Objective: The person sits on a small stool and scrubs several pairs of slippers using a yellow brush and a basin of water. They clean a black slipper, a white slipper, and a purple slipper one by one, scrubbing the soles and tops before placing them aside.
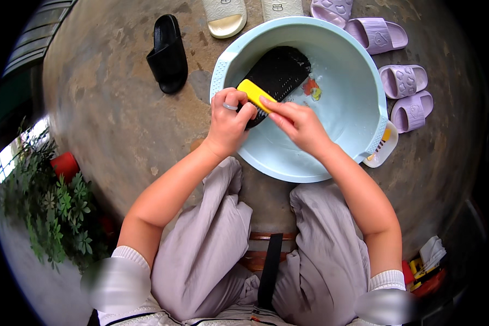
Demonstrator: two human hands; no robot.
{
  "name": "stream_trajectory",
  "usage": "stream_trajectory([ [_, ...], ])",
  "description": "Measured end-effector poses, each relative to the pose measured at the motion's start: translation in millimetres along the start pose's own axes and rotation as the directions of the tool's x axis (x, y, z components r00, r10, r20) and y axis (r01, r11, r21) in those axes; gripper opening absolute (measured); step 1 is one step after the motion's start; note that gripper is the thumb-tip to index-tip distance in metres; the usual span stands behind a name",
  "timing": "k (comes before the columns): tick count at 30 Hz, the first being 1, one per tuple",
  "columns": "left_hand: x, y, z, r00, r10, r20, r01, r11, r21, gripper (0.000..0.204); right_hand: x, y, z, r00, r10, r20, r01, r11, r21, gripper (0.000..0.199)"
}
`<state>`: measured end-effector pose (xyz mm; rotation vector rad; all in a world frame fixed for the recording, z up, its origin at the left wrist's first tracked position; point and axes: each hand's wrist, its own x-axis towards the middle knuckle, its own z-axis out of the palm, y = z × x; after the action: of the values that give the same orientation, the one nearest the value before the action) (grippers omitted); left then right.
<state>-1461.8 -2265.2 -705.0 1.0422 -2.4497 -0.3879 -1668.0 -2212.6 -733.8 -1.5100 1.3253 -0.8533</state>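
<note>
A pale blue basin stands on the concrete floor in front of my knees, with a little water in it. A black slipper lies tilted inside, sole up, against the near left wall. My left hand grips the slipper's near end at the basin rim. My right hand holds a yellow scrubbing brush pressed on the slipper's sole. A small red and yellow thing lies in the water beside the slipper.
A second black slipper lies on the floor to the left. Cream slippers sit beyond the basin, lilac slippers to its right. A small white container leans by the basin. Potted plants stand at the left.
</note>
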Motion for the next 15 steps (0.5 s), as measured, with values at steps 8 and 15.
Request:
stream_trajectory([
  [8,9.4,2.9,4.6,0.998,0.047,0.045,-0.047,0.999,0.002,0.027,10.0,95.2,-43.1,0.857,0.214,-0.469,-0.348,0.911,-0.221,0.032],
  [15,8.1,1.6,4.0,0.996,0.053,0.069,-0.055,0.998,0.024,0.028,11.5,64.5,-22.6,0.942,0.16,-0.294,-0.265,0.893,-0.364,0.034],
])
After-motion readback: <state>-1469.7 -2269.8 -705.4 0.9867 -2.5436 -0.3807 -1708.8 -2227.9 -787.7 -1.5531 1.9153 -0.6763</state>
